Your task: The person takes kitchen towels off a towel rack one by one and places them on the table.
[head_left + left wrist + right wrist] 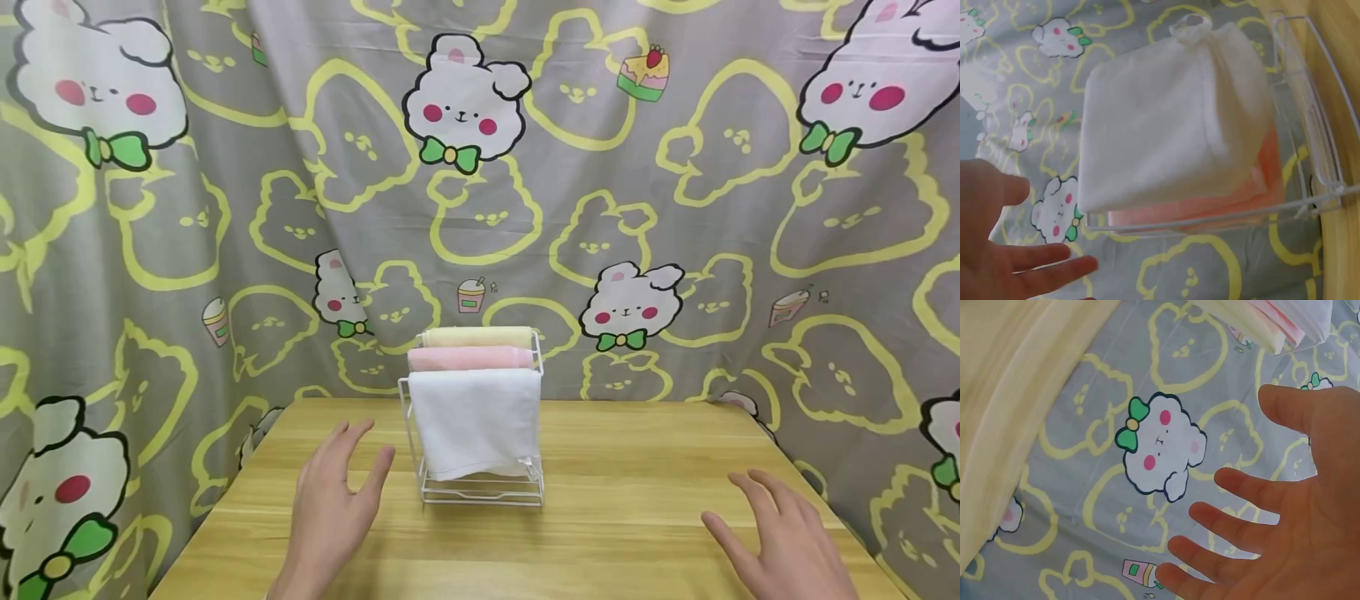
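A white wire rack [482,500] stands on the table with three towels hung over its bars. In front hangs a white towel [476,425], behind it a pink towel [471,358], and at the back a yellow towel [477,336]. Just left of the rack is my left hand [333,500], its fingers spread and nothing in it. My right hand [783,533] is farther off, over the table's right side, also with spread fingers and holding nothing. The left wrist view shows the white towel [1147,131] close up, over the pink one [1210,203].
The wooden table [637,467] has its far edge against a grey curtain [480,208] printed with white rabbits and yellow outlines. This curtain also hangs along the left and right sides.
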`<action>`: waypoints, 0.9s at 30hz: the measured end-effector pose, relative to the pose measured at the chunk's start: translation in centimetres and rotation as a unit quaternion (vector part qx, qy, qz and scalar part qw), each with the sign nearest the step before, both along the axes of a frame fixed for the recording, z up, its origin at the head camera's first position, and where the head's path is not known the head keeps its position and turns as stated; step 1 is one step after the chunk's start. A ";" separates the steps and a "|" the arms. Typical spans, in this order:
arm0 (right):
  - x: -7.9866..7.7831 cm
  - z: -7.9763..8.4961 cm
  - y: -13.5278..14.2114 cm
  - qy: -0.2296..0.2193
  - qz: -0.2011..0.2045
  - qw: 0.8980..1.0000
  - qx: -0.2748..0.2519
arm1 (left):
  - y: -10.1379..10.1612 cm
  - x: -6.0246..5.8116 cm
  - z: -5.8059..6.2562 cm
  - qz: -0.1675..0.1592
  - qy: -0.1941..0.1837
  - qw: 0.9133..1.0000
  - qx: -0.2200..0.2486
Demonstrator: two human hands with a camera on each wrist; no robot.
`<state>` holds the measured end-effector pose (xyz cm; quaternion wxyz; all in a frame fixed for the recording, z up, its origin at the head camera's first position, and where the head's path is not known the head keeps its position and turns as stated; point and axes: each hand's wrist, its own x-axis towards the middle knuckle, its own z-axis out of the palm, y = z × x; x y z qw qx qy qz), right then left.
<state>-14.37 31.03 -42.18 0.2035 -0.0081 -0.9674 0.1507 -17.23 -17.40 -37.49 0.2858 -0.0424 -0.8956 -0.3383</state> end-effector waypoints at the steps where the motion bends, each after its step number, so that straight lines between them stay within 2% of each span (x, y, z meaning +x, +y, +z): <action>1: 0.0 0.1 -0.1 0.000 0.002 1.000 -0.005 | 0.1 -0.3 0.1 -0.004 0.017 1.000 0.017; 7: 0.1 0.6 -0.8 0.023 0.021 0.999 -0.025 | 0.8 -1.9 0.3 -0.023 0.092 0.990 0.107; 13: 0.0 1.2 -2.2 0.070 0.048 0.996 -0.031 | 1.3 -3.6 0.1 -0.030 0.139 0.978 0.151; 17: -0.1 1.9 -3.3 0.091 0.066 0.993 -0.040 | 1.7 -4.7 -0.2 -0.036 0.144 0.973 0.177; 25: -0.5 4.7 -6.2 0.083 0.072 0.993 -0.045 | 2.7 -6.4 -0.5 -0.050 0.130 0.961 0.240; 27: -0.7 5.3 -6.8 0.093 0.080 0.991 -0.046 | 3.0 -6.6 -0.6 -0.051 0.128 0.957 0.254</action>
